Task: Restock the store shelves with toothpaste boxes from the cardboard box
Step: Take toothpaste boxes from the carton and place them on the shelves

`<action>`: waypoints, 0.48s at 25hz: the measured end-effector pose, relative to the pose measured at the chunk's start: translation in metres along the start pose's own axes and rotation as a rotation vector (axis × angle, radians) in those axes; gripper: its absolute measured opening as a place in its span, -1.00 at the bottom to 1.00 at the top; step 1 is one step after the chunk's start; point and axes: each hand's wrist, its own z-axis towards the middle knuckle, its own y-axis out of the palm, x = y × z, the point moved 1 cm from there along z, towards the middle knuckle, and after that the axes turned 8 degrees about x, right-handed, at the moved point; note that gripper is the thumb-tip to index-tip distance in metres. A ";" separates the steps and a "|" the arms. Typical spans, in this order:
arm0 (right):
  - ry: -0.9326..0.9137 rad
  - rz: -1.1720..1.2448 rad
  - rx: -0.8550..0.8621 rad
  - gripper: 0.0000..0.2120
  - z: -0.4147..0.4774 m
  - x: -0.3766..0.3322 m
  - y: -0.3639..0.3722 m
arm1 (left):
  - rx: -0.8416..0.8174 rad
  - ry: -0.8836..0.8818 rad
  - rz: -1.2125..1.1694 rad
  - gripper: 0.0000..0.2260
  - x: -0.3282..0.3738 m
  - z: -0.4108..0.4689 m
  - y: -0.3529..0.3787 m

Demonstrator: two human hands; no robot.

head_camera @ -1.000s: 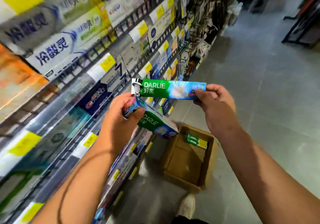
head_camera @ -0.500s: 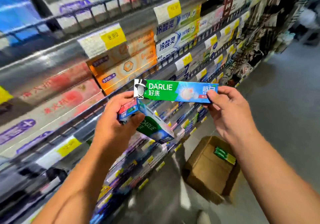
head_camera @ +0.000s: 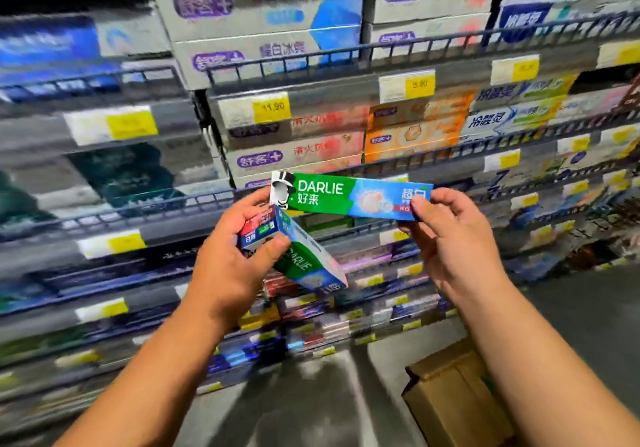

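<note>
Store aisle: tiered shelves (head_camera: 346, 78) of boxed toothpaste with yellow price tags (head_camera: 273, 105). A cardboard box (head_camera: 446, 398) stands on the floor (head_camera: 311, 412), well below the right fingers. The left hand (head_camera: 232, 266) curls fingers and thumb round the end of a tilted toothpaste box (head_camera: 308, 263), which slants down from the thumb. The right hand (head_camera: 453, 249) pinches the right end of a level toothpaste box (head_camera: 346, 197), just above the left fingers.
</note>
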 end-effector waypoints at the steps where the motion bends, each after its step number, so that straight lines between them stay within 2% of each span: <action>1: 0.016 0.010 -0.025 -0.85 -0.008 0.004 0.007 | 0.020 0.000 0.023 -0.62 0.001 -0.011 -0.012; 5: 0.093 -0.001 -0.145 -0.88 -0.047 0.020 0.044 | 0.134 0.013 0.095 -0.64 0.008 -0.051 -0.071; 9: 0.095 -0.043 -0.233 -0.86 -0.089 0.034 0.082 | 0.237 0.011 0.197 -0.75 0.011 -0.081 -0.131; 12: 0.082 -0.062 -0.320 -0.82 -0.122 0.043 0.116 | 0.328 0.008 0.196 -0.68 0.015 -0.101 -0.179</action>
